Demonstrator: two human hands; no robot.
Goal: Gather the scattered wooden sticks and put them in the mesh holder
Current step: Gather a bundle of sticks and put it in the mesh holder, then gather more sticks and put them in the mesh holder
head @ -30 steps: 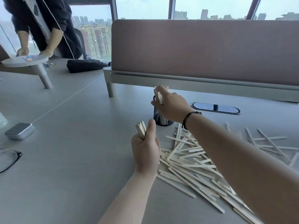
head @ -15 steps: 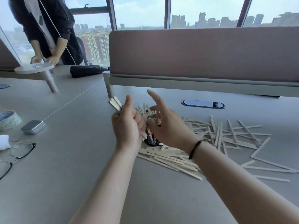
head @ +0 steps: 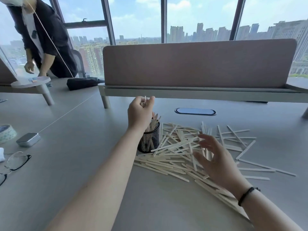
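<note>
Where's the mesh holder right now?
In the head view, the mesh holder stands upright mid-table, just below the left hand, at the left edge of the scattered wooden sticks.

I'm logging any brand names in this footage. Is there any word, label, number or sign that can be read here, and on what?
None can be read.
The tape roll bears a pattern, but no letters show.
The small metal tin looks plain.
The mesh holder, the wooden sticks and the divider panel carry no print.
</note>
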